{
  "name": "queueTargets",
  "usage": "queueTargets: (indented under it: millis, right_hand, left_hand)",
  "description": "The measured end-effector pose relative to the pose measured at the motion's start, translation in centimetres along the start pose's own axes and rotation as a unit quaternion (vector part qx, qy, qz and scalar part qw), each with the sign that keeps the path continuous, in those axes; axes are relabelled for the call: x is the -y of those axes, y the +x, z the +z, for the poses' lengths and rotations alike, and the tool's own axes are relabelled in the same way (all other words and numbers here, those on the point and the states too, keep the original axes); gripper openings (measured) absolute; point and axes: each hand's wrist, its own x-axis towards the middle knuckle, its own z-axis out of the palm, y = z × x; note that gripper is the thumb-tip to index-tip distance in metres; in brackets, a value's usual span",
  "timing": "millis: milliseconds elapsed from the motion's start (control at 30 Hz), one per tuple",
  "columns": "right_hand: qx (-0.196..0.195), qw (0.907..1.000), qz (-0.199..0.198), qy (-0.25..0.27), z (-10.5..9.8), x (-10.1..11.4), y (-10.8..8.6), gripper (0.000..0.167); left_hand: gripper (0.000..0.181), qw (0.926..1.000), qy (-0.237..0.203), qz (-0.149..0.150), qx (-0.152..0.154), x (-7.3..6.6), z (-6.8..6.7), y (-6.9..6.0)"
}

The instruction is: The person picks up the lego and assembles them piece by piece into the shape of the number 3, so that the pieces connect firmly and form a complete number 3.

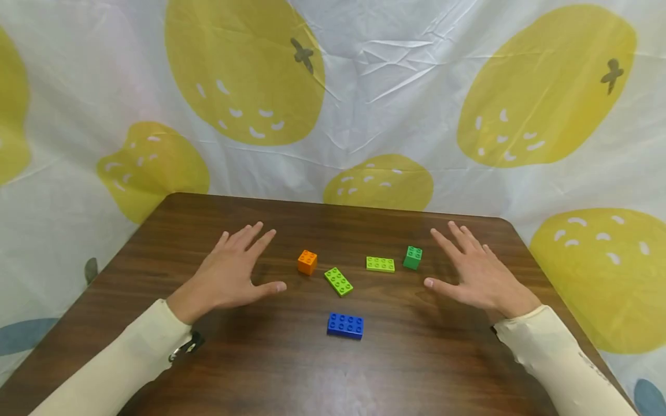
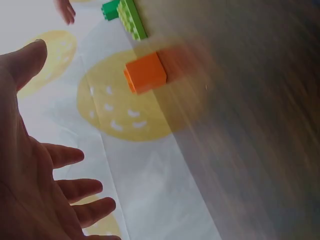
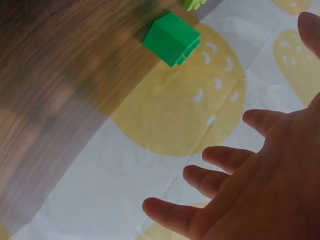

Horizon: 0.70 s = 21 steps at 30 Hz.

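My left hand (image 1: 229,271), fingers spread and holding nothing, is left of an orange brick (image 1: 307,262); that brick (image 2: 146,73) also shows in the left wrist view. My right hand (image 1: 478,274) is spread and empty too, just right of a green brick (image 1: 413,257), which the right wrist view shows as a green block (image 3: 171,39). Between the orange and green bricks lie two flat lime bricks, one angled (image 1: 339,281) and one lying sideways (image 1: 380,264). Closer to me sits a blue brick (image 1: 346,326), studs up. Neither hand touches a brick.
The brown wooden table (image 1: 250,370) has its far edge against a white cloth (image 1: 364,115) printed with yellow fruit. Bare tabletop surrounds the blue brick. A dark strap with a metal part (image 1: 186,346) is at my left sleeve's cuff.
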Motion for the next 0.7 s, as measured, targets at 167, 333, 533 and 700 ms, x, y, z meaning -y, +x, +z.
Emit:
queueTargets:
  millis: [167,333,533,700]
  right_hand:
    - [-0.029,0.9993,-0.021,0.01,0.1,-0.3,0.8,0.098]
    - [-0.03,0.999,-0.011,0.029,0.3,-0.6,1.5,0.093]
    - [-0.034,0.9973,-0.004,0.066,0.7,-0.7,2.0,0.087]
    - [-0.048,0.9952,-0.01,0.085,1.1,-0.9,2.5,0.082]
  left_hand:
    - [0.112,0.9991,-0.011,0.033,-0.023,-1.2,0.3,0.2]
    - [0.108,0.998,-0.018,0.056,-0.024,-2.3,0.6,0.4]
    - [0.102,0.9959,-0.054,0.071,-0.015,-4.0,1.3,0.0]
    - [0.095,0.9913,-0.102,0.083,-0.013,-5.1,1.8,-0.3]
